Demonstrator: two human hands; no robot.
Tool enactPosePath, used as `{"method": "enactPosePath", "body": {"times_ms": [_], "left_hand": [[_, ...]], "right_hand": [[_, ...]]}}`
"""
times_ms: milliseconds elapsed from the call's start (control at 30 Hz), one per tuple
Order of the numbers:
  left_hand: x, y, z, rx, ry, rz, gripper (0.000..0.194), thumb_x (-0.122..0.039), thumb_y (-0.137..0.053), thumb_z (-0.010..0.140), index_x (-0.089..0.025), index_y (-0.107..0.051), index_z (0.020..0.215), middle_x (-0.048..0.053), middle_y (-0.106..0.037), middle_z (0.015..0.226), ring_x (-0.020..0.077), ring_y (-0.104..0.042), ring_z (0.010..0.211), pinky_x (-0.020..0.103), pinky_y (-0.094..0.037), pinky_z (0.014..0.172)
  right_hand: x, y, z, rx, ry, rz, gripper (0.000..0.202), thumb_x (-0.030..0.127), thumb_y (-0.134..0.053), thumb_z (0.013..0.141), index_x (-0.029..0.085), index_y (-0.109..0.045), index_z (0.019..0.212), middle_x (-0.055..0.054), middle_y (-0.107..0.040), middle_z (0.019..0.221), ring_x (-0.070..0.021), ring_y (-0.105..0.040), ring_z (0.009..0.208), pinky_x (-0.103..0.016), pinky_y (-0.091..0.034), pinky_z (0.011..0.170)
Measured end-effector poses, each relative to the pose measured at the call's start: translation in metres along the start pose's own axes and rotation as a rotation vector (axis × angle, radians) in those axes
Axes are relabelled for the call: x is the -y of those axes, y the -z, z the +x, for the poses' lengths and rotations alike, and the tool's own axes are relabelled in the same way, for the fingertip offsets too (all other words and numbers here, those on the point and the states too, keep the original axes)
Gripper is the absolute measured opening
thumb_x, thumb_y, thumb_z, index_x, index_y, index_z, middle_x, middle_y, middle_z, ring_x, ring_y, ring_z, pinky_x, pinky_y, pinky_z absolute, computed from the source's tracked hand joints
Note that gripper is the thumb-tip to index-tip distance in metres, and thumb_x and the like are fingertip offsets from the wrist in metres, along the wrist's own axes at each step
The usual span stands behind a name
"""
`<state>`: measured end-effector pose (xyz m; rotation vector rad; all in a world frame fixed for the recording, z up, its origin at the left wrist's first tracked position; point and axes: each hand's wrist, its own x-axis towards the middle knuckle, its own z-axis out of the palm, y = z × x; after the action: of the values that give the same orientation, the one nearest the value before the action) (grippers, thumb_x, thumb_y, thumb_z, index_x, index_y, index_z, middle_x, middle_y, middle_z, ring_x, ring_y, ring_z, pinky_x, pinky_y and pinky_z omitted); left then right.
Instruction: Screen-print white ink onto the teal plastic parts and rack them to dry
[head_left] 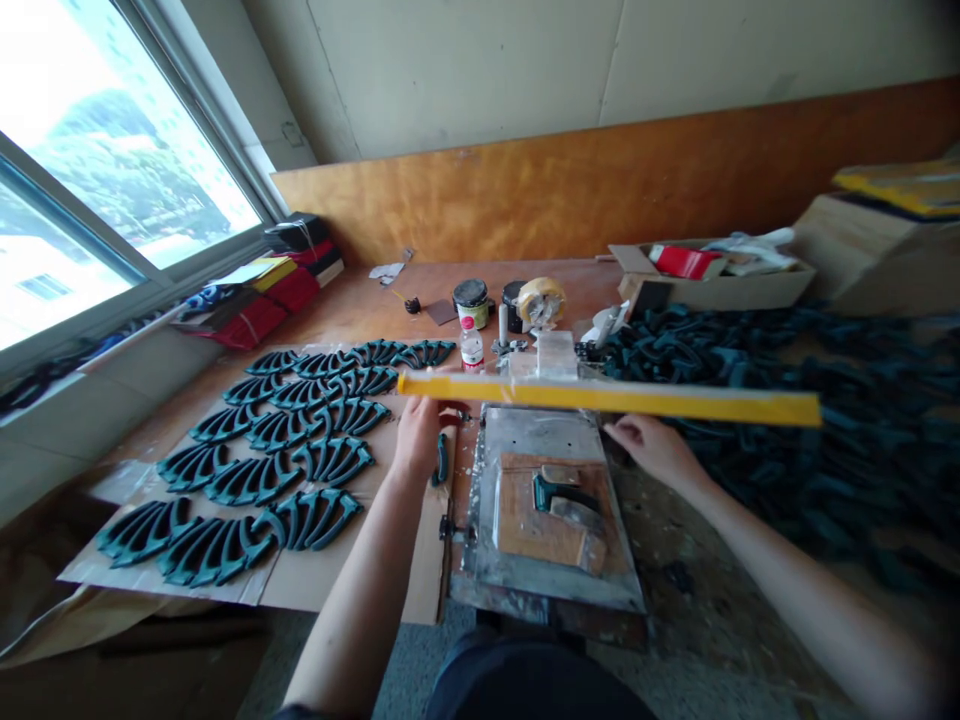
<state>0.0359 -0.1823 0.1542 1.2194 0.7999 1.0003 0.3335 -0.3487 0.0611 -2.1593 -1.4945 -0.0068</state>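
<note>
A long yellow bar runs level across the middle, above the back of a metal plate. My left hand is closed on its left part, with the fingertips partly hidden behind it. Below the bar, by the plate's back right corner, my right hand has its fingers curled together; whatever they hold is too small to tell. On the plate lies a wooden block bearing one dark green curved part. Another green part rests just right of my left wrist.
Rows of green parts lie on cardboard at the left. A blurred heap of them covers the right side. Behind stand a small bottle, a lidded tub, a tape roll and an open carton.
</note>
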Motion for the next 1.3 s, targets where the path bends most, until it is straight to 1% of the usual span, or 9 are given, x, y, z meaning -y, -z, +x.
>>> {"method": "enactPosePath", "body": {"times_ms": [200,267,367,500,600,800,933,1133,1300], "left_hand": [[0.015,-0.024,-0.002,-0.178,-0.033,-0.083,0.048,-0.064,-0.045,0.084,-0.019,-0.055,0.098,0.004,-0.068,0.082,0.0136,-0.064,0.071,0.020,-0.046,0.055],[0.047,-0.031,-0.036,-0.130,0.183,-0.070,0.056,-0.068,-0.049,0.079,-0.017,-0.057,0.100,0.006,-0.069,0.080,0.0147,-0.063,0.064,0.021,-0.045,0.050],[0.099,-0.045,-0.098,0.237,0.696,0.006,0.066,-0.073,-0.058,0.069,-0.017,-0.062,0.103,0.015,-0.071,0.093,0.0241,-0.068,0.075,0.026,-0.048,0.049],[0.137,-0.043,-0.136,0.087,0.736,-0.153,0.060,-0.072,-0.055,0.073,-0.019,-0.060,0.101,0.012,-0.070,0.101,0.0237,-0.068,0.088,0.026,-0.051,0.056],[0.148,0.002,-0.111,-0.076,0.649,-0.006,0.059,-0.072,-0.055,0.072,-0.017,-0.058,0.094,0.011,-0.071,0.090,0.0211,-0.068,0.074,0.025,-0.049,0.051],[0.169,0.120,-0.039,-0.241,0.684,0.698,0.060,-0.063,-0.020,0.089,-0.016,-0.055,0.081,0.011,-0.072,0.080,0.0174,-0.067,0.060,0.027,-0.052,0.054],[0.184,0.139,-0.017,-0.255,0.734,0.891,0.060,-0.057,-0.022,0.091,-0.014,-0.059,0.070,0.016,-0.068,0.066,0.0257,-0.069,0.061,0.034,-0.053,0.058],[0.181,0.126,-0.004,-0.084,0.697,1.044,0.061,-0.057,-0.028,0.090,-0.016,-0.064,0.063,0.009,-0.056,0.041,0.0256,-0.063,0.049,0.038,-0.051,0.066],[0.125,0.100,0.015,-0.005,0.551,0.968,0.054,-0.057,-0.039,0.087,-0.012,-0.065,0.074,0.003,-0.052,0.038,0.0189,-0.052,0.035,0.033,-0.047,0.055]], "right_hand": [[0.028,-0.069,-0.065,0.211,0.134,-0.144,0.024,0.040,-0.054,0.088,0.020,-0.054,0.075,-0.007,-0.064,0.083,-0.0205,-0.061,0.078,-0.029,-0.045,0.068],[0.043,-0.073,-0.072,0.218,0.055,-0.120,0.019,0.033,-0.048,0.092,0.020,-0.051,0.078,-0.006,-0.063,0.076,-0.0196,-0.061,0.072,-0.029,-0.043,0.064],[0.077,-0.069,-0.085,0.125,0.020,-0.011,0.018,0.032,-0.042,0.095,0.021,-0.050,0.083,-0.006,-0.062,0.078,-0.0207,-0.060,0.074,-0.031,-0.045,0.065],[0.106,-0.063,-0.093,0.130,0.342,0.118,0.010,0.024,-0.045,0.093,0.022,-0.054,0.089,-0.007,-0.062,0.093,-0.0220,-0.058,0.091,-0.036,-0.046,0.081],[0.063,-0.050,-0.068,0.143,0.331,0.030,0.019,0.015,-0.040,0.093,0.020,-0.058,0.094,-0.007,-0.062,0.099,-0.0198,-0.056,0.096,-0.033,-0.045,0.086],[-0.122,-0.021,-0.022,0.115,-0.063,-0.541,0.034,0.003,-0.040,0.080,0.015,-0.064,0.100,-0.016,-0.065,0.098,-0.0304,-0.055,0.097,-0.043,-0.043,0.077],[-0.169,-0.024,-0.027,0.090,0.000,-0.577,0.032,0.009,-0.039,0.082,0.014,-0.065,0.101,-0.020,-0.063,0.098,-0.0337,-0.057,0.092,-0.045,-0.041,0.069],[-0.087,-0.039,-0.048,0.037,0.139,-0.165,0.036,0.027,-0.036,0.093,0.015,-0.056,0.120,-0.016,-0.064,0.105,-0.0276,-0.062,0.095,-0.041,-0.050,0.081],[0.001,-0.062,-0.076,0.276,0.403,0.074,0.055,0.007,-0.028,0.089,0.028,-0.047,0.136,-0.005,-0.062,0.120,-0.0158,-0.064,0.098,-0.027,-0.053,0.080]]}}
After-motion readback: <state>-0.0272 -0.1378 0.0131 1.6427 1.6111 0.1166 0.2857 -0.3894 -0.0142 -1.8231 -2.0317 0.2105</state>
